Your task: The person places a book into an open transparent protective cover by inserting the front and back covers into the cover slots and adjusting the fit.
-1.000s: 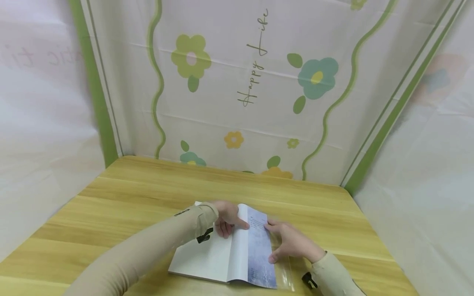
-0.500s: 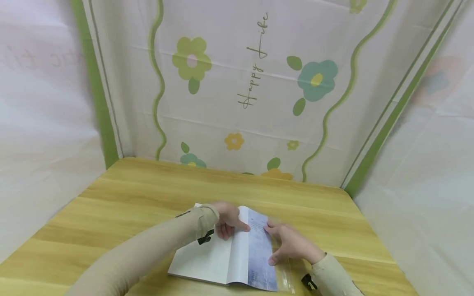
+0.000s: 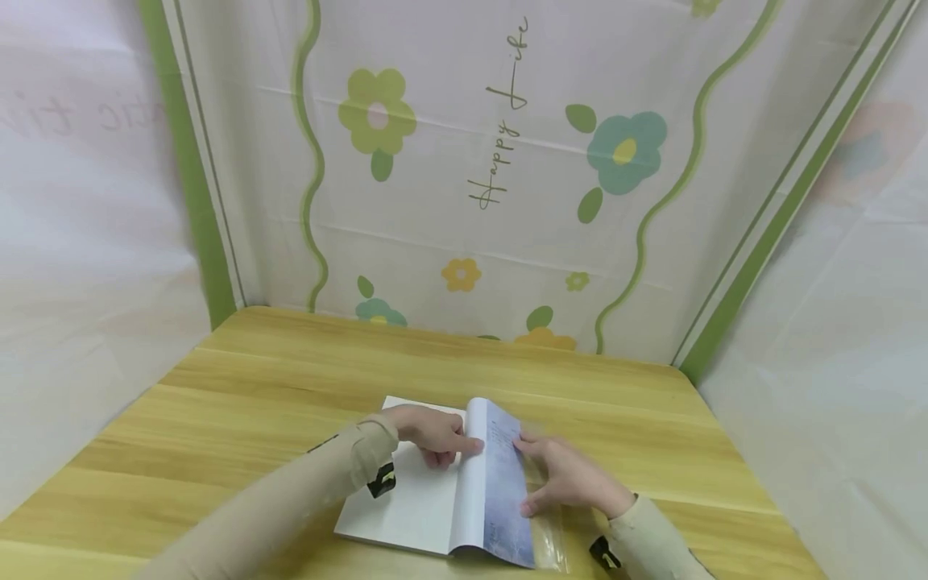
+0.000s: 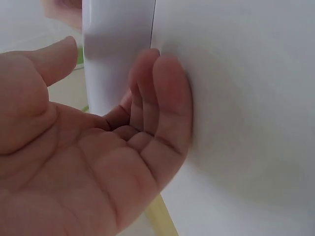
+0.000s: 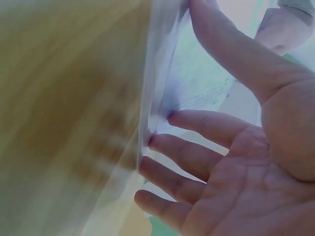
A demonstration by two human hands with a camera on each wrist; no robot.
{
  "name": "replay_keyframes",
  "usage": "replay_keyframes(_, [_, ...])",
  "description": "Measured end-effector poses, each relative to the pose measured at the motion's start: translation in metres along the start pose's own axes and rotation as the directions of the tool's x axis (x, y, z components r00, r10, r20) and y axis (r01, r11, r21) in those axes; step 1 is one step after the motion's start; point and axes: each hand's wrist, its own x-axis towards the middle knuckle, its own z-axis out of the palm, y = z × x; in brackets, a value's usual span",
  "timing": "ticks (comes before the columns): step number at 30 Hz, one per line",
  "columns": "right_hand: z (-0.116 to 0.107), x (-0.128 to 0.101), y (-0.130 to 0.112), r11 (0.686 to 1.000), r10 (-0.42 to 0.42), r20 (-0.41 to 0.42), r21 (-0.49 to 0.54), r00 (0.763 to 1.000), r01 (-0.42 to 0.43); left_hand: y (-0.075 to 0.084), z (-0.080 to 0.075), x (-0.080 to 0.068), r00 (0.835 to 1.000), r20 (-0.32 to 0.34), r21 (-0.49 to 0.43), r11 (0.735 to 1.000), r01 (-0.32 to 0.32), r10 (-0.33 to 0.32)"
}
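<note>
An open book (image 3: pixel 406 507) lies on the table, its left side a blank white page. On its right a white fold (image 3: pixel 470 491) curves up, and beyond it slopes a bluish-purple printed flap (image 3: pixel 507 507). Along the flap's outer edge runs a strip of clear plastic (image 3: pixel 551 544). My left hand (image 3: pixel 432 431) rests over the white page, one finger stretched out to touch the fold. In the left wrist view its other fingers (image 4: pixel 172 93) bend loosely against the page. My right hand (image 3: pixel 569 475) touches the flap's outer edge with spread fingertips and thumb.
The wooden table (image 3: pixel 290 362) extends around the book on all sides. Behind it hangs a white curtain (image 3: pixel 435 225) with printed flowers, and further curtains close off the left and right sides. Both forearms wear beige sleeves (image 3: pixel 290 483).
My left hand has slid slightly left, its outstretched finger drawing back onto the white fold. The flap's outer edge and plastic strip have shifted slightly left; my right hand stays on the edge.
</note>
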Motion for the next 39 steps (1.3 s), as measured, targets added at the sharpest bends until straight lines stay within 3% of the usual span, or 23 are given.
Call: replay_keyframes(39, [0.002, 0.004, -0.006, 0.998, 0.002, -0.019, -0.067, 1.0, -0.003, 0.016, 0.01, 0.002, 0.988, -0.079, 0.049, 0.989, 0.138, -0.134])
